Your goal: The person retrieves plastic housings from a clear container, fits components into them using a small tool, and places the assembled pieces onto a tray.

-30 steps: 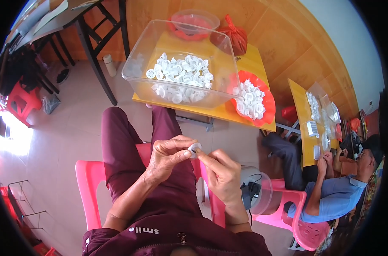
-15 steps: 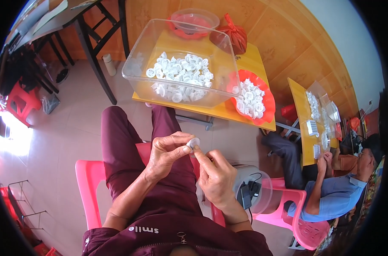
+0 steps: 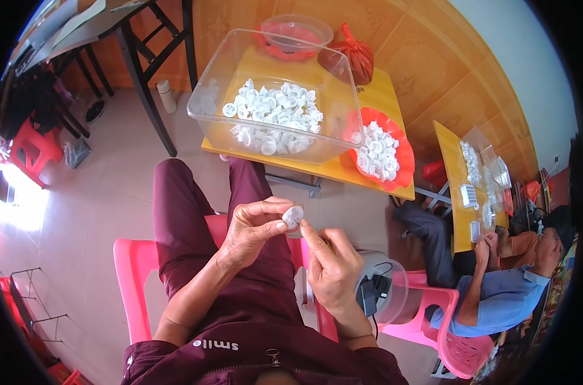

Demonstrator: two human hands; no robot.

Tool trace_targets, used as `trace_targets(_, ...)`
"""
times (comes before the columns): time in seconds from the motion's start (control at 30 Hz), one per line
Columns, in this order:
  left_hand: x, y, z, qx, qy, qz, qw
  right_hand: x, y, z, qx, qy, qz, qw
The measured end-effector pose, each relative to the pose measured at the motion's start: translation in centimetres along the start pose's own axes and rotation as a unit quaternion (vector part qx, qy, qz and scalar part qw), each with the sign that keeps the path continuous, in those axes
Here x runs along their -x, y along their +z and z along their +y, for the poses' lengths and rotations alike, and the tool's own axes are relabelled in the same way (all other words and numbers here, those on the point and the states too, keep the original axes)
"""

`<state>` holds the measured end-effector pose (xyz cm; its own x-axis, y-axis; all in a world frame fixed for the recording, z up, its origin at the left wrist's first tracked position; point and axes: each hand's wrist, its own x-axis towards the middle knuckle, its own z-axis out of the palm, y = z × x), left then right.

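Between the thumb and fingers of my left hand (image 3: 252, 231) is a small round white plastic part (image 3: 293, 217), held above my lap. Its face shows a few tiny dark marks or holes. My right hand (image 3: 333, 266) is just right of it, index finger stretched so its tip is at the part's lower edge; touching or barely apart, I cannot tell. The other fingers curl in, hiding whatever they may hold. Ahead, a clear plastic bin (image 3: 205, 120) holds a pile of similar white parts (image 3: 275, 115). A red scalloped bowl (image 3: 404, 157) beside it contains smaller white pieces (image 3: 378, 151).
Bin and bowl stand on a yellow table (image 3: 388, 90), with a tied red bag (image 3: 354, 56) behind. At right a person in a blue shirt (image 3: 493, 298) sits at another yellow table (image 3: 448, 167). A round tub (image 3: 394, 301) carrying black adapters (image 3: 368, 295) is by my right arm.
My right hand has shifted slightly right and its index finger has drawn back to the part's edge. The white part has turned, so more of its face shows.
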<state>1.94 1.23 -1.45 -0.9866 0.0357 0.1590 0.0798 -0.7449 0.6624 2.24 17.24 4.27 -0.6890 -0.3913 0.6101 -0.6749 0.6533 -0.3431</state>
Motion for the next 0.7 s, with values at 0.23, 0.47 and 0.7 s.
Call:
trace_targets(0.23, -0.01, 0.08, -0.24, -0.013, 0.019, -0.008, 1.000, 0.10, 0.36, 0.24, 0.016, -0.016, 0.001, 1.000)
trace_targets(0.47, 0.03, 0.15, -0.12, -0.023, 0.022, -0.004, 0.999, 0.17, 0.67, 0.28, 0.018, -0.017, 0.004, 1.000)
trace_targets(0.7, 0.17, 0.25, -0.03, -0.035, 0.023, 0.006, 0.999, 0.06, 0.75, -0.45, 0.059, -0.022, 0.004, 0.998)
